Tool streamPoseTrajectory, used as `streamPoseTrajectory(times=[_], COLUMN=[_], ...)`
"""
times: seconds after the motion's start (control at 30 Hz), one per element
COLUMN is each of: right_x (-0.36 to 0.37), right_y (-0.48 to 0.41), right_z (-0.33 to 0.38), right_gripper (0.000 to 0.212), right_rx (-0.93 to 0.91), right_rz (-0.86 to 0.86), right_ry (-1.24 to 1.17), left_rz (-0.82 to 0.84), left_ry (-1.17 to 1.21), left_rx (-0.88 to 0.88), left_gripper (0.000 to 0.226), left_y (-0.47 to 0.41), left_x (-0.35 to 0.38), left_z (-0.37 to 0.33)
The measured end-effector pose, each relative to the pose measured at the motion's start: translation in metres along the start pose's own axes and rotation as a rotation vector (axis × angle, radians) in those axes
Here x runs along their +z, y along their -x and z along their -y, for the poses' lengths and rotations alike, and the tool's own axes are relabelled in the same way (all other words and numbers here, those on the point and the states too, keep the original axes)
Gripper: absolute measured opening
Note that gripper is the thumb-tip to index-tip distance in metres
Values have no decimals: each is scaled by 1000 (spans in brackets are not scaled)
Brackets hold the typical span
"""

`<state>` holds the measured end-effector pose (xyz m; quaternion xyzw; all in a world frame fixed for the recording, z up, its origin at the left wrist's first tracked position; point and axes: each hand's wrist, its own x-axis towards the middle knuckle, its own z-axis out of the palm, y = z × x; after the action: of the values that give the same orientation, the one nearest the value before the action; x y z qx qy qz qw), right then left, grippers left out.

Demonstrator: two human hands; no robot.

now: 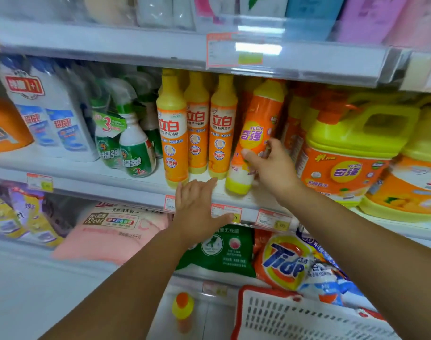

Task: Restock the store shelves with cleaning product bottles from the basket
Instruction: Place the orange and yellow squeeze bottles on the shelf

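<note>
Down at 5 o'clock I've got a Tide bag, with a green bag right up against its 9 o'clock side. A pink bag lies at 8 o'clock, and purple-yellow packs sit at 9. There's a blurry price label at 12 o'clock, with pastel soft packs above it.

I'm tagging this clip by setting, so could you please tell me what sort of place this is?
Most likely a shop's cleaning-products aisle: price tags clipped along the shelf edge, rows of identical dish-soap bottles, and a red-and-white shopping basket below. The right hand is holding an orange bottle at the shelf.
</note>
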<state>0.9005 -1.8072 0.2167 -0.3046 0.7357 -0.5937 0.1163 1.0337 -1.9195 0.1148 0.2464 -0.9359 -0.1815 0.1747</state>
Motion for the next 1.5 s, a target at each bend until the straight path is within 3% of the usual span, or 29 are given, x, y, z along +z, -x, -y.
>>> streamPoseTrajectory(times=[0.1,0.2,0.3,0.4,0.5,0.6,0.77,0.83,1.07,1.3,1.4,1.5], right_x=[-20,-42,-69,-111,-154,-183,-209,-212,-210,-214,-213,-206], right_y=[49,103,144,168,181,192,204,205,190,188,189,189], right_z=[17,20,18,29,35,22,-17,-30,-32,-34,-34,-36], right_gripper=[45,39,43,57,47,42,94,99,57,72,59,62], right_rx=[62,161,150,104,72,110,214,268,286,245,291,322], right_rz=[137,255,302,244,89,74,221,242,170,207,240,164], right_ry=[-125,-259,-269,-276,-276,-310,-524,-594,-257,-555,-563,-383], left_rz=[147,211,214,303,341,464,714,758,578,714,591,461], left_ry=[479,807,830,795,714,686,702,689,619,898,877,740], left_rx=[-37,-27,-43,-25,-16,-49,-103,-118,-90,-248,-231,-165], left_gripper=[107,77,55,62,64,61,49,50,57,49,50,56], left_y=[25,64,100,132,159,173,177,177,173,160,165,172], left_x=[-30,-47,-52,-52,-47,-34,-20,-18,-4,-17,-15,-9], left_z=[-37,-81,-111,-134,-157,-175,-179,-177,-179,-168,-165,-162])
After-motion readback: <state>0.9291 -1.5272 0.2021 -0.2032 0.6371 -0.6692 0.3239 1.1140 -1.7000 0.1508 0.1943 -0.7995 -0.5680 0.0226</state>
